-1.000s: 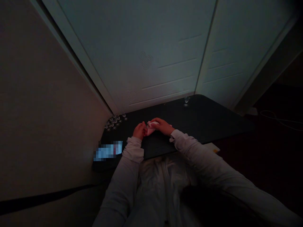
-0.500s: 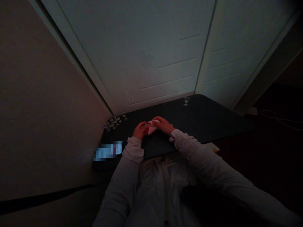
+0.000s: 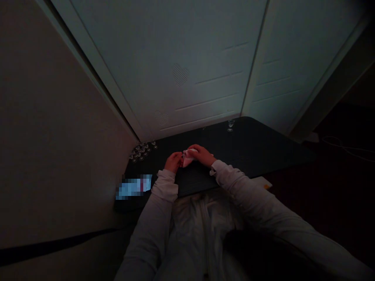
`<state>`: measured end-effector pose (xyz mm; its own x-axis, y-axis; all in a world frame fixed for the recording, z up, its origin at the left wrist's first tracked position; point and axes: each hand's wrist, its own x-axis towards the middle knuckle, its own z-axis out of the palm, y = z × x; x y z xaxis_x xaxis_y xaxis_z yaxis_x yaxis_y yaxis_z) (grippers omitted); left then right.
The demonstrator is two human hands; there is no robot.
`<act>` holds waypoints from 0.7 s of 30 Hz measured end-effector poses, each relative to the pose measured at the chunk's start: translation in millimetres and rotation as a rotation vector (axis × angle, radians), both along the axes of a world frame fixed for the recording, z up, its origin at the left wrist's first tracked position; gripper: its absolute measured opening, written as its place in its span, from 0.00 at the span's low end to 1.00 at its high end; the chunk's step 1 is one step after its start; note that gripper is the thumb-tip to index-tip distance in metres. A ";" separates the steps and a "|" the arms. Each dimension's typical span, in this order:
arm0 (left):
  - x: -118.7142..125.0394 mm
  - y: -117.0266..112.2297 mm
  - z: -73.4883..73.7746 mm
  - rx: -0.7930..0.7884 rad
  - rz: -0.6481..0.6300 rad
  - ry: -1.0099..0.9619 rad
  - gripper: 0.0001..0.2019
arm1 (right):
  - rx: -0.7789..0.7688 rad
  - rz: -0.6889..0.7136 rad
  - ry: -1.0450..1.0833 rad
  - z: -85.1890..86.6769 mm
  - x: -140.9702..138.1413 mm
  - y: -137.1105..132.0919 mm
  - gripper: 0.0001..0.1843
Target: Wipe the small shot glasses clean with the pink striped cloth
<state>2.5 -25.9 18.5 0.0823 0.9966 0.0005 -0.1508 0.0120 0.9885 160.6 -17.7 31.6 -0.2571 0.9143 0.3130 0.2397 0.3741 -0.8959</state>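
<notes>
While both hands meet at frame centre over the dark worktop (image 3: 252, 150), right hand (image 3: 202, 155) fingers grip a pale cloth (image 3: 186, 159). Left hand (image 3: 173, 162) fingers curl against its left edge; grip too dim to tell. Cluster of small glasses (image 3: 142, 151) left of hands; 1 glass (image 3: 231, 125) upper right.

One left hand (image 3: 173, 162), one right hand (image 3: 202, 155), one pale cloth (image 3: 186, 158), one lone glass (image 3: 231, 125), one glass cluster (image 3: 141, 151)

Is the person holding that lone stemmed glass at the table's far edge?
No: the stemmed glass stands alone on the table, while the left hand and right hand meet at a pale cloth.
</notes>
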 end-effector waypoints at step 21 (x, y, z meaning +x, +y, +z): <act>2.0 -2.6 2.0 -0.008 0.032 -0.058 0.15 | -0.013 0.062 -0.007 0.7 0.6 -1.9 0.21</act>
